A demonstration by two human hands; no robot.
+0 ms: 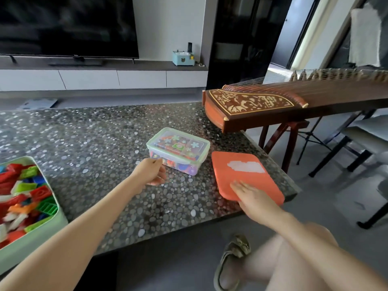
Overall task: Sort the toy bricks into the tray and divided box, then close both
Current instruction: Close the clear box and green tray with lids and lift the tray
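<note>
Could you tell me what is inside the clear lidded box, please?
Inside the box, colourful toy pieces show through its clear walls and lid; any dividers and lower layers cannot be made out.

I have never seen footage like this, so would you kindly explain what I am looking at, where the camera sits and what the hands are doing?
There is no machine here, just a person working with bare hands. The single picture comes from a wide-angle camera worn on the head, looking forward and down, which is why both forearms reach in from the bottom edge.

On the pebble-patterned table stands a clear box with its lid on and coloured pieces inside. At the far left is an open green tray heaped with toy bricks. The left hand is curled at the box's near left corner; whether it grips anything is unclear. The right hand rests flat on an orange lid, probably the tray's. Behind, a guzheng sits on a stand.
</note>
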